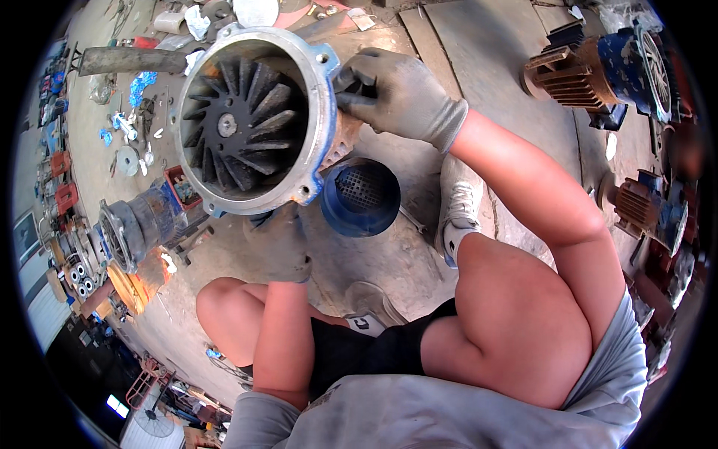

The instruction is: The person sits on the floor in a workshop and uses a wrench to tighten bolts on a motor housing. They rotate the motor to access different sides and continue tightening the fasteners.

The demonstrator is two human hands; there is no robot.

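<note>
An electric motor (338, 136) is tilted so that its round open end faces me. Its pale metal rim has bolt lugs with traces of blue paint, and a black bladed rotor (226, 125) fills the opening. My right hand (400, 97), in a grey work glove, grips the housing at the right, fingers curled behind the rim. From below, my left hand (278, 243), also gloved, holds the housing under the rim; its fingertips are hidden there. Just below the motor, a blue round fan cover (361, 200) with a mesh grille lies on the floor, apart from both hands.
Other motors lie at the left (138, 224), the upper right (598, 75) and the right (649, 209). Blue scraps (140, 88) and small parts are strewn at the upper left. My shoe (460, 191) stands right of the fan cover. A flat sheet (493, 45) covers the floor beyond.
</note>
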